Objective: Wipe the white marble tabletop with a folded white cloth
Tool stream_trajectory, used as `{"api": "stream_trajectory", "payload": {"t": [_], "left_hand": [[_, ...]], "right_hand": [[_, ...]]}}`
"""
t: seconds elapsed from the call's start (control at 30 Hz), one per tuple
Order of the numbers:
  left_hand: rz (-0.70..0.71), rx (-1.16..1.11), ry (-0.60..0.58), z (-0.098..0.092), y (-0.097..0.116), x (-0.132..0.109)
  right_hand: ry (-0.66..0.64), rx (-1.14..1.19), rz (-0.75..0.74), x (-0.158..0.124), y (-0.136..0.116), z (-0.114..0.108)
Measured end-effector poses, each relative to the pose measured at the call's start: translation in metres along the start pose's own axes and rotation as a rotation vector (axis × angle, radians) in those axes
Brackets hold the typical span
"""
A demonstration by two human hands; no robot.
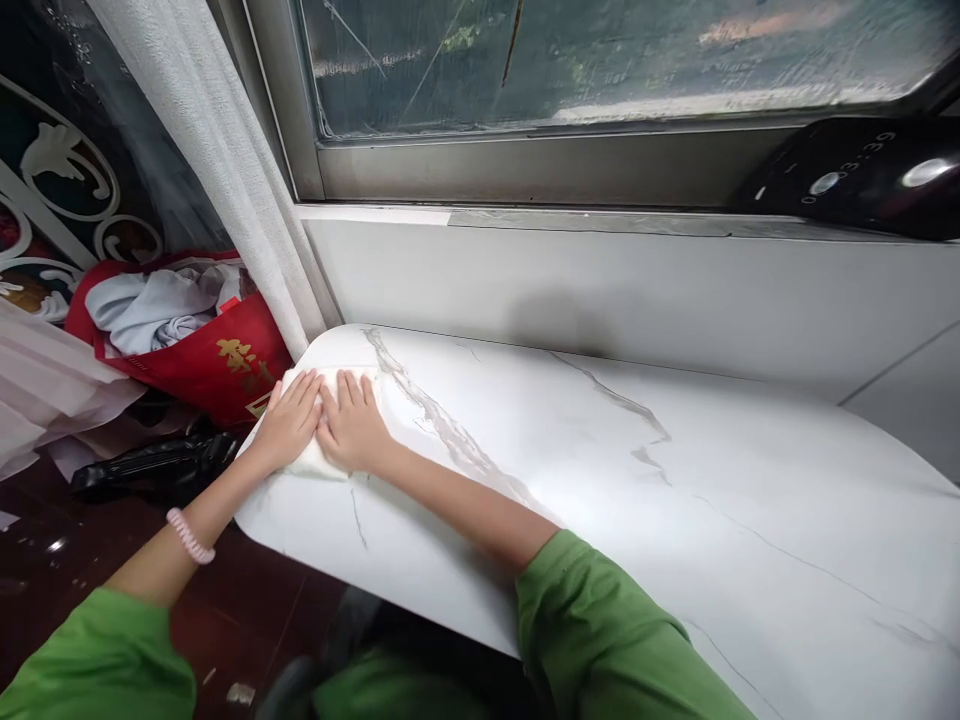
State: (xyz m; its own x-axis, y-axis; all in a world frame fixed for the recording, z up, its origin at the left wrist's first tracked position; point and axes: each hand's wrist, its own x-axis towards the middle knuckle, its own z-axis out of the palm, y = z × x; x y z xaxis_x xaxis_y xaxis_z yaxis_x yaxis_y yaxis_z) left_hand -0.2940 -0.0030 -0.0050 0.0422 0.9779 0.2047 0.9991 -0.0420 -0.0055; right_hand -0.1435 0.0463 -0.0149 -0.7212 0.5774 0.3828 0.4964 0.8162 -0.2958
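A folded white cloth (319, 459) lies on the left end of the white marble-patterned tabletop (600, 480). My left hand (290, 420) rests flat on its left part, fingers stretched out toward the window. Beside it, my right hand (352, 422) presses flat on the same cloth with its fingers spread a little. The two hands touch or nearly touch at the thumbs. Much of the cloth is hidden beneath them. A pink coiled band (190, 537) circles my left wrist.
A red bag (217, 360) stuffed with pale clothes stands left of the table, by a white curtain (202, 130). Below it lies a shiny black object (154, 465). The wall and window frame (525, 170) run along the back. A black device with digits (862, 180) shows upper right.
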Motion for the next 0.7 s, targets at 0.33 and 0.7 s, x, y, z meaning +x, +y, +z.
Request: {"api": "stream_trajectory", "payload": {"t": [0.33, 0.7], "left_hand": [[-0.069, 0.057, 0.134, -0.020, 0.062, -0.116], [-0.094, 0.042, 0.005, -0.004, 0.052, -0.042]], "right_hand": [[-0.128, 0.195, -0.193, -0.084, -0.047, -0.035], [-0.134, 0.209, 0.050, -0.035, -0.009, -0.027]]}}
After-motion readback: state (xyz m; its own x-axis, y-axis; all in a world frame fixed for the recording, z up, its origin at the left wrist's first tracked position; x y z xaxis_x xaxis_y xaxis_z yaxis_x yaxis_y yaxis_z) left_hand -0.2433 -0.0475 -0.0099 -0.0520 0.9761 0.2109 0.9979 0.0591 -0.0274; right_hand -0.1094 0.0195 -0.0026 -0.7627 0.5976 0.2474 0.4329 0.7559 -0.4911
